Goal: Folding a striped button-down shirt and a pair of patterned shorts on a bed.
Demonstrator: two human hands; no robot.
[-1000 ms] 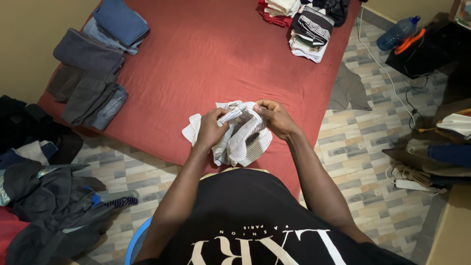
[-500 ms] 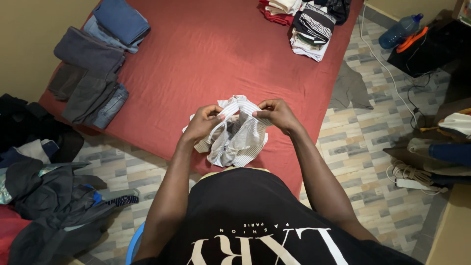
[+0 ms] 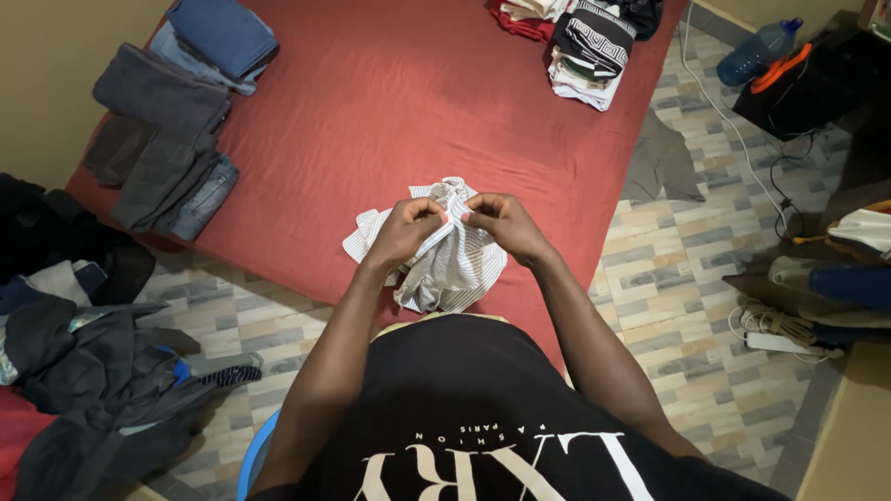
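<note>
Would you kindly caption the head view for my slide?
Both hands, left hand and right hand, bunch a striped white garment above a red mattress.

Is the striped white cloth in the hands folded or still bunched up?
Bunched up: the striped cloth hangs crumpled, pinched at its top by the left hand and right hand.

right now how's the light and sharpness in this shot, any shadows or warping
Head view: soft, even indoor light, no glare; a faint shadow falls on the red sheet under the striped cloth. Left hand and right hand are sharp, with no motion blur. The wide lens bends the edges, so the floor tiles and the wall at left curve.
</note>
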